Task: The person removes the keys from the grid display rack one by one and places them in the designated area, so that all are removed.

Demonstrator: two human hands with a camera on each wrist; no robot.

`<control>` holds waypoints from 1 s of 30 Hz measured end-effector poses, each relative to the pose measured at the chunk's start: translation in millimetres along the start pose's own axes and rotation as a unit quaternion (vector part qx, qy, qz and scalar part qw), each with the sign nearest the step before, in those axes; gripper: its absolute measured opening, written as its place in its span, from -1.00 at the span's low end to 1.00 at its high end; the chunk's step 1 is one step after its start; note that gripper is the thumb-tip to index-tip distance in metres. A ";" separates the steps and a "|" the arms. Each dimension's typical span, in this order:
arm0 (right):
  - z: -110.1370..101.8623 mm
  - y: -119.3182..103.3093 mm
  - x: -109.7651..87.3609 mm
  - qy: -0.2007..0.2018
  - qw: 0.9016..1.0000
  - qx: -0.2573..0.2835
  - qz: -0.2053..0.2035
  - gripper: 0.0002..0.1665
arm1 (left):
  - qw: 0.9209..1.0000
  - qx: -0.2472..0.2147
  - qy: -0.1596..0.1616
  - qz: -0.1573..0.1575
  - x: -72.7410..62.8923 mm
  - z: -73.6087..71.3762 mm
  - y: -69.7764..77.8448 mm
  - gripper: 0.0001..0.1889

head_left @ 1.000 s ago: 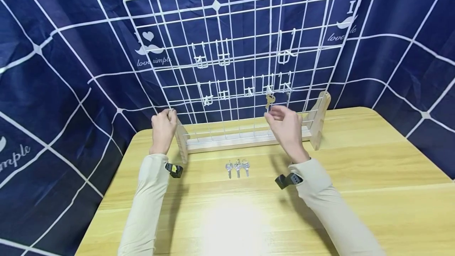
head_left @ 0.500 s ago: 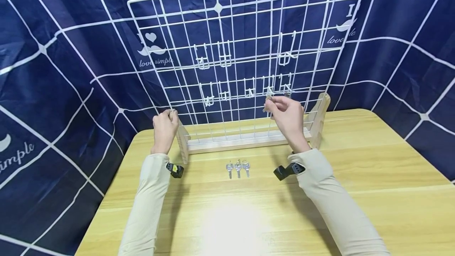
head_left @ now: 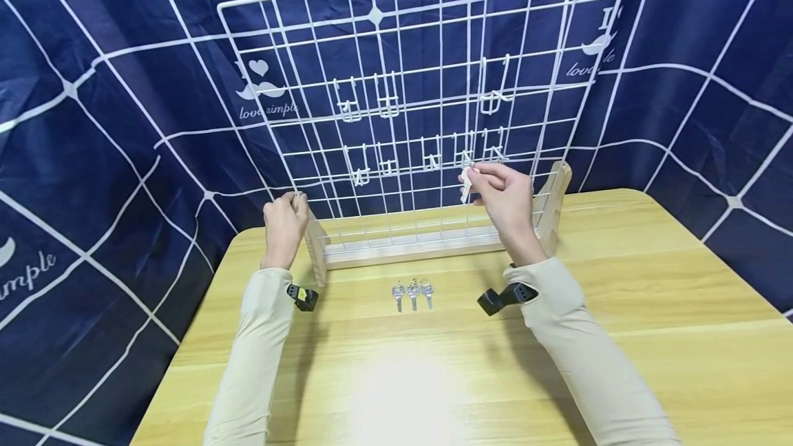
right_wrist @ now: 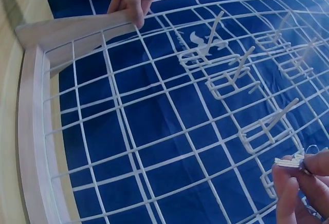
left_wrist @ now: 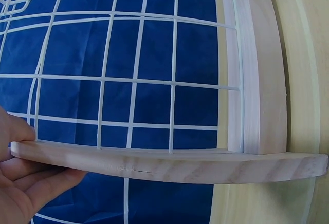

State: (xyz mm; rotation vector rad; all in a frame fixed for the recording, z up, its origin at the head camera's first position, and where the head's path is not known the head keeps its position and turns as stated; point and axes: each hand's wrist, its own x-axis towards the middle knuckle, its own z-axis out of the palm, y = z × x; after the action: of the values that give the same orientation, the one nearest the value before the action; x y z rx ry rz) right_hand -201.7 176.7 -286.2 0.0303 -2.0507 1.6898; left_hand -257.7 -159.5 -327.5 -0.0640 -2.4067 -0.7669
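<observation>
In the head view my right hand pinches a key between thumb and fingers, its blade pointing down. It is just below a white wire hook. The right wrist view shows the key's toothed blade and a thin ring at my fingertips; whether the ring is on the hook I cannot tell. My left hand grips the upper end of the left wooden side support of the wire grid rack. Three silver keys lie side by side on the table.
More white hooks hang on the grid in two rows, among them an upper right hook. The rack stands on a wooden base bar with a right side support. A dark blue patterned cloth surrounds the wooden table.
A second ago the key hung below the hook, above my right fingertips. My right hand has moved up and now pinches it. The left hand keeps its grip on the support.
</observation>
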 end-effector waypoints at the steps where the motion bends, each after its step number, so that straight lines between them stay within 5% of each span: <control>1: -0.5 -1.0 -1.1 0.000 1.000 0.000 -0.003 -0.61 | 1.000 0.001 0.001 0.000 -0.2 -0.1 -0.2 -0.68; 17: -11.5 -3.0 -16.3 0.000 1.000 -0.002 -0.014 -0.62 | 1.000 -0.001 0.005 0.007 0.4 0.7 -1.1 -0.69; 23: -17.2 15.6 -24.8 -0.044 0.999 -0.016 0.003 -0.64 | 1.000 -0.004 0.004 -0.001 0.1 0.7 -0.8 -0.66; 30: -14.2 50.6 -35.8 -0.097 0.991 -0.052 0.071 -0.60 | 1.000 -0.006 0.010 0.004 0.3 0.5 -2.1 -0.70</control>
State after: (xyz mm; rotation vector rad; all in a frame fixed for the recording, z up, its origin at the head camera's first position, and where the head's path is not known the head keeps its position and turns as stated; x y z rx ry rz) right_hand -181.0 191.9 -344.4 0.0166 -2.3323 1.7200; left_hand -258.7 -161.0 -328.7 -0.0711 -2.3825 -0.7735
